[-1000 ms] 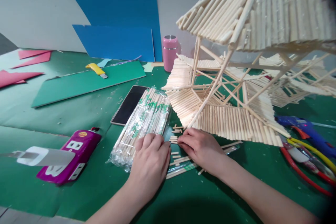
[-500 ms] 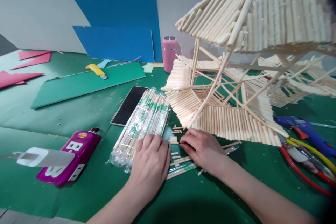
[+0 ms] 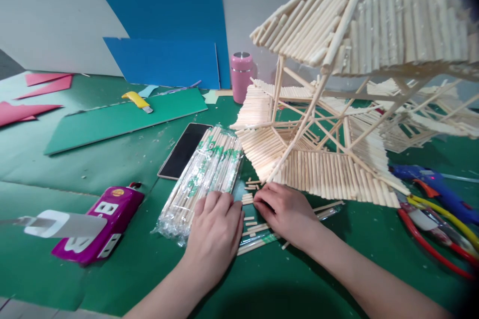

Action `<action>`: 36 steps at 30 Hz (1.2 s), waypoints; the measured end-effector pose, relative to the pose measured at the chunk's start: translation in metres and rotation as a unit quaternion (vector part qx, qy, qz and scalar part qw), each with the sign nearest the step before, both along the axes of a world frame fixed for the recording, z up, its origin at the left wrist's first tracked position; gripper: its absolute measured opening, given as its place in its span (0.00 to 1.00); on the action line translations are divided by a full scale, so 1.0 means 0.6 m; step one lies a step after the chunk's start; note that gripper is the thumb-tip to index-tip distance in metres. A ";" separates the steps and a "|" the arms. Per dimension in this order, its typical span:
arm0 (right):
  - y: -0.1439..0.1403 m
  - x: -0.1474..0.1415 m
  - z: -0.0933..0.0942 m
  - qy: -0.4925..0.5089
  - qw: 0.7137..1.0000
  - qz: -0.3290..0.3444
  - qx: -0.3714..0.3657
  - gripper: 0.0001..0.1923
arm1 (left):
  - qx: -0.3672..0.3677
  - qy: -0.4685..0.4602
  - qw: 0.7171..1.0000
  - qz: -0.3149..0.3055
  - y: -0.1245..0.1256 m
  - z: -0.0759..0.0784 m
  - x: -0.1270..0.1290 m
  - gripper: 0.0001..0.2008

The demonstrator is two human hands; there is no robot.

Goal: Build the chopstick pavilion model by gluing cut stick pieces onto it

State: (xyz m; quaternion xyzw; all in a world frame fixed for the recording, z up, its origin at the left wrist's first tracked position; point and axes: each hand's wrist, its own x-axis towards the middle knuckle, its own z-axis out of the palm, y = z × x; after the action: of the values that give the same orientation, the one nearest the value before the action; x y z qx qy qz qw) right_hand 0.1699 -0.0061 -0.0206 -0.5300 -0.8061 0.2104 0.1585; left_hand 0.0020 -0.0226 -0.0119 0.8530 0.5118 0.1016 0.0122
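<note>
My left hand (image 3: 215, 232) lies palm down on the near end of a clear plastic pack of wooden sticks (image 3: 204, 177). My right hand (image 3: 286, 212) rests on the green table cover beside it, its fingertips curled among several short cut stick pieces (image 3: 249, 199). I cannot tell whether its fingers pinch one. A few longer sticks (image 3: 258, 239) lie under and between both hands. Just beyond them stands a large stick-built model (image 3: 337, 104) with slatted roofs.
A black phone (image 3: 184, 148) lies beside the stick pack. A purple box (image 3: 101, 222) sits at left, a blue glue gun (image 3: 434, 184) and red-yellow cutters (image 3: 437, 234) at right. A pink cup (image 3: 242, 76), a yellow knife (image 3: 136, 99) and blue boards (image 3: 168, 35) are at the back.
My right hand's fingertips have shifted slightly among the short stick pieces. My left hand has stayed on the pack.
</note>
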 end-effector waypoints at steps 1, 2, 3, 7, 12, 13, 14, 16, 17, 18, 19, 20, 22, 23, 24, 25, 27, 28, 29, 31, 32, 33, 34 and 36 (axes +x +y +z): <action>0.000 0.001 -0.001 0.003 1.000 0.000 0.000 0.08 | 0.000 -0.002 1.000 0.000 0.000 0.000 0.000 0.11; -0.001 0.003 -0.001 0.006 1.000 0.000 0.000 0.07 | 0.000 -0.005 1.000 0.001 -0.001 -0.001 -0.001 0.11; -0.001 0.005 -0.001 0.009 1.000 0.001 0.000 0.07 | 0.000 -0.007 1.000 0.001 -0.001 -0.001 -0.001 0.11; -0.001 0.011 -0.002 0.022 1.000 0.013 -0.004 0.06 | -0.001 -0.014 1.000 0.001 0.000 -0.002 -0.001 0.11; -0.003 0.013 -0.004 0.033 0.999 0.023 -0.002 0.08 | 0.003 -0.014 1.000 -0.003 0.001 -0.002 -0.001 0.11; -0.003 0.013 -0.005 0.035 0.999 0.024 -0.001 0.08 | 0.005 -0.013 1.000 -0.004 0.001 -0.002 -0.001 0.11; -0.004 0.012 -0.006 0.036 0.999 0.024 -0.001 0.08 | 0.006 -0.012 1.000 -0.005 0.001 -0.002 -0.002 0.11; -0.004 0.011 -0.006 0.038 0.999 0.025 -0.001 0.08 | 0.008 -0.011 1.000 -0.007 0.000 -0.002 -0.002 0.11; -0.004 0.011 -0.006 0.039 0.999 0.026 -0.001 0.08 | 0.008 -0.010 1.000 -0.007 -0.001 -0.002 -0.002 0.11; -0.004 0.011 -0.006 0.039 0.999 0.026 0.000 0.08 | 0.009 -0.010 1.000 -0.008 -0.001 -0.002 -0.002 0.11; -0.004 0.011 -0.006 0.039 0.999 0.026 0.000 0.08 | 0.007 -0.008 1.000 -0.009 -0.001 -0.002 -0.003 0.11; -0.004 0.010 -0.005 0.039 0.999 0.026 0.000 0.08 | 0.006 -0.007 1.000 -0.009 -0.001 -0.001 -0.003 0.11; -0.004 0.011 -0.005 0.039 0.999 0.027 0.000 0.08 | 0.004 -0.005 1.000 -0.007 -0.001 -0.001 -0.003 0.11; -0.004 0.011 -0.004 0.039 0.999 0.027 -0.001 0.08 | 0.003 -0.004 1.000 -0.007 -0.001 -0.001 -0.003 0.11; -0.004 0.011 -0.004 0.039 0.999 0.027 -0.002 0.08 | 0.002 -0.003 1.000 -0.007 -0.001 0.000 -0.003 0.11; -0.004 0.012 -0.004 0.038 0.999 0.025 -0.002 0.08 | 0.003 -0.002 1.000 -0.007 -0.001 0.000 -0.002 0.11; -0.004 0.013 -0.004 0.037 0.999 0.020 -0.001 0.08 | 0.007 -0.001 1.000 -0.008 0.000 0.000 -0.002 0.11; -0.003 0.013 -0.005 0.036 0.999 0.017 -0.001 0.08 | 0.009 -0.001 1.000 -0.009 0.000 -0.001 -0.002 0.11; -0.003 0.013 -0.005 0.036 0.999 0.014 0.000 0.09 | 0.012 -0.002 1.000 -0.009 0.001 -0.001 -0.002 0.11; -0.003 0.013 -0.005 0.036 0.999 0.012 0.001 0.09 | 0.014 -0.006 1.000 -0.010 0.001 -0.001 -0.002 0.11; -0.003 0.013 -0.005 0.037 0.999 0.012 0.001 0.09 | 0.015 -0.007 1.000 -0.009 0.000 -0.001 -0.002 0.11; -0.003 0.013 -0.005 0.037 0.999 0.012 0.001 0.09 | 0.014 -0.007 1.000 -0.009 0.000 -0.001 -0.002 0.11; -0.003 0.013 -0.005 0.037 0.999 0.013 0.000 0.09 | 0.012 -0.006 1.000 -0.008 0.000 -0.001 -0.003 0.11; -0.004 0.012 -0.004 0.037 0.999 0.013 0.000 0.08 | 0.007 -0.005 1.000 -0.008 -0.001 -0.001 -0.003 0.11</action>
State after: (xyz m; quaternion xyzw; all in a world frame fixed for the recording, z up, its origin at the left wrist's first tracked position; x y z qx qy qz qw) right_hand 0.1774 -0.0085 -0.0233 -0.5113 -0.8066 0.2320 0.1849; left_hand 0.0001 -0.0231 -0.0124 0.8564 0.5045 0.1099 0.0096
